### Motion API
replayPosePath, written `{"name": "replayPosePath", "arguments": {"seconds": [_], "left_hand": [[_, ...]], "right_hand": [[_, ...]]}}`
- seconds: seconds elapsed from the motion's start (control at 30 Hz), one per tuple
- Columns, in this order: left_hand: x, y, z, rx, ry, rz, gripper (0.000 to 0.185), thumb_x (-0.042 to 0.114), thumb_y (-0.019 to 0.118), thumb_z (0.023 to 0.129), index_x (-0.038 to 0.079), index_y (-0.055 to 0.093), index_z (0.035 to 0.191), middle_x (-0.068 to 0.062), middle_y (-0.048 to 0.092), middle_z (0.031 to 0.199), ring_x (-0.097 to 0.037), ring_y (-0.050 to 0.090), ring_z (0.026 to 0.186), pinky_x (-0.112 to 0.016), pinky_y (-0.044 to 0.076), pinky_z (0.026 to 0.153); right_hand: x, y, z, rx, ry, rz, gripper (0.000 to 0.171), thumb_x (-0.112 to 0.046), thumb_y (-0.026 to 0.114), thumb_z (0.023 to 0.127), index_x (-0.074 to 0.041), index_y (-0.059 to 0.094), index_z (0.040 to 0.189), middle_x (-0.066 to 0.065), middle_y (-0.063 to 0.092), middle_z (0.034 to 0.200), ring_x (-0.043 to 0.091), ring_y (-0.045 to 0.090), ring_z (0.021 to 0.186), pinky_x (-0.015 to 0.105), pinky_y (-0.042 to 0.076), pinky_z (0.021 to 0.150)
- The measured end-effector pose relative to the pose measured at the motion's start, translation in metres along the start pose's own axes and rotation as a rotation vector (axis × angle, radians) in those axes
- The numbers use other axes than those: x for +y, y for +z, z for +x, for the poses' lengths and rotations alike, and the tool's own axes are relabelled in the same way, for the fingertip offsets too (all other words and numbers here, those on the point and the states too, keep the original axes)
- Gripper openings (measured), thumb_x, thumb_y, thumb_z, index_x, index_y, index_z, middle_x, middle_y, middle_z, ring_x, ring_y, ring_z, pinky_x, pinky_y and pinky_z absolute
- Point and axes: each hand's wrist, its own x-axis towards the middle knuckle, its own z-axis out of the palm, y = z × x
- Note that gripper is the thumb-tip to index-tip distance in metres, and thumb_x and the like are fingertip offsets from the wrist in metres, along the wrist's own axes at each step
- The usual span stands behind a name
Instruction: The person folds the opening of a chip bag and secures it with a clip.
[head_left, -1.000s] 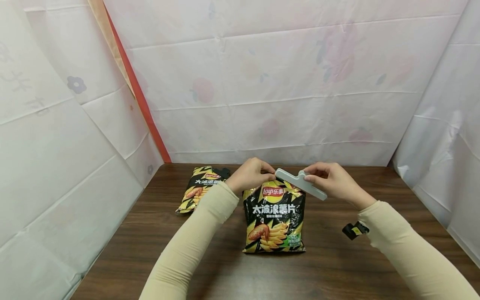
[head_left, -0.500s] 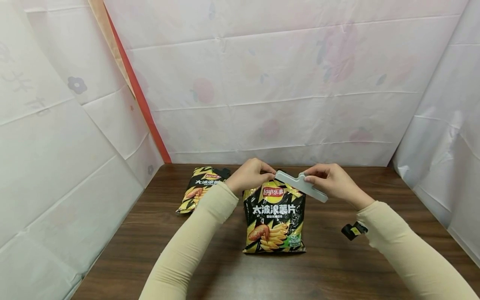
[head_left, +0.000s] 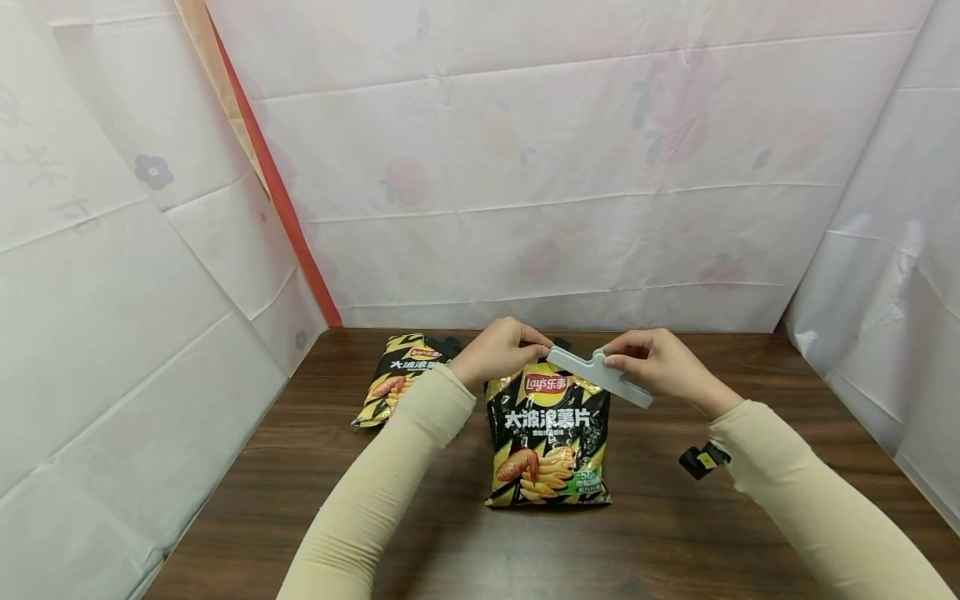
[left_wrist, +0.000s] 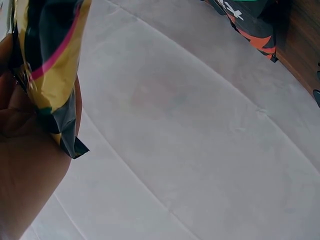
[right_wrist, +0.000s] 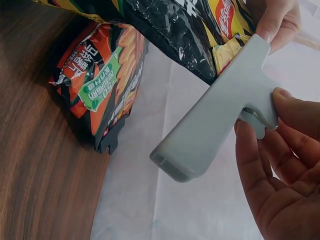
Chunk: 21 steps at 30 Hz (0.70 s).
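Observation:
A black and yellow potato chip bag point(head_left: 551, 446) stands upright on the wooden table in the head view. My left hand point(head_left: 497, 354) pinches its top left corner between thumb and fingers. In the left wrist view, the bag's edge point(left_wrist: 56, 65) lies against that hand. Thumb and fingers of my right hand point(head_left: 667, 367) pinch the handle of a pale grey bag clip point(right_wrist: 210, 115). Its long bar slants down to the right across the bag's top right corner, with the upper end at my left fingertips. The right wrist view shows the bar's lower end sticking out past the bag.
Another black and yellow chip bag point(head_left: 386, 379) leans at the back left, a black clip point(head_left: 447, 344) at its top. Behind the front bag, an orange and black chip bag point(right_wrist: 107, 70) shows in the right wrist view. White sheeting point(head_left: 555, 167) encloses the table point(head_left: 712, 542).
My right hand and the grey clip have shifted slightly left, and the clip's upper end sits a little lower. The left hand and the front bag have hardly moved.

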Motion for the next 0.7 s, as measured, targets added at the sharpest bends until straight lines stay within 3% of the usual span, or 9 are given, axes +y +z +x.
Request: {"name": "replayPosePath", "arguments": {"seconds": [0.27, 0.4, 0.7], "left_hand": [[-0.0009, -0.0006, -0.0004, 0.003, 0.018, 0.008, 0.026, 0.017, 0.054, 0.102, 0.010, 0.072, 0.119, -0.007, 0.058, 0.056, -0.008, 0.027, 0.037, -0.023, 0.031, 0.042], [0.0000, -0.0004, -0.0008, 0.009, 0.017, 0.014, 0.026, 0.017, 0.054, 0.101, 0.009, 0.072, 0.119, -0.005, 0.059, 0.058, -0.008, 0.027, 0.038, -0.023, 0.030, 0.042], [-0.0004, 0.0010, -0.0001, 0.026, 0.019, 0.026, 0.026, 0.018, 0.055, 0.101, 0.008, 0.073, 0.117, -0.003, 0.072, 0.081, -0.008, 0.030, 0.039, -0.022, 0.031, 0.042]], "right_hand": [[0.0011, 0.0036, 0.0014, -0.020, 0.018, 0.009, 0.019, -0.019, 0.068, 0.093, -0.005, 0.075, 0.105, 0.011, 0.074, 0.090, 0.014, 0.063, 0.069, 0.028, 0.053, 0.061], [0.0022, 0.0051, 0.0012, -0.028, 0.028, 0.029, 0.020, -0.019, 0.068, 0.093, -0.005, 0.075, 0.107, 0.012, 0.074, 0.093, 0.017, 0.065, 0.072, 0.029, 0.053, 0.062], [0.0042, 0.0088, 0.0011, -0.049, 0.042, 0.068, 0.023, -0.019, 0.067, 0.094, -0.003, 0.073, 0.110, 0.013, 0.073, 0.096, 0.021, 0.067, 0.076, 0.033, 0.056, 0.066]]}}
